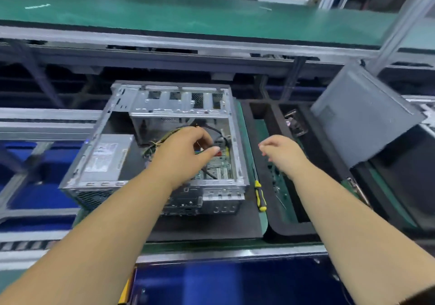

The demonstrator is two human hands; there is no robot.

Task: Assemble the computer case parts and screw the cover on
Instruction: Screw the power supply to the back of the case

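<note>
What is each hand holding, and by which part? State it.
Left hand reaches among the cables inside the case; any grip there cannot be told. Right hand holds nothing.

The scene is evenly and fairly brightly lit from above, with a cool, slightly bluish cast. Shadows are soft and weak; the darkest areas are the gaps under the green conveyor belt (188, 15) and the inside of the black foam tray (277, 222). A pale sheen runs along the belt's metal edge, and the bare metal of the computer case (164, 107) glints mildly. The whole frame is soft with motion blur, strongest at the grey cover panel (362, 114) on the right and along the rails on the left. Straight rails bow and tilt toward the edges, a wide-angle distortion. Both forearms look stretched at the bottom corners.
</note>
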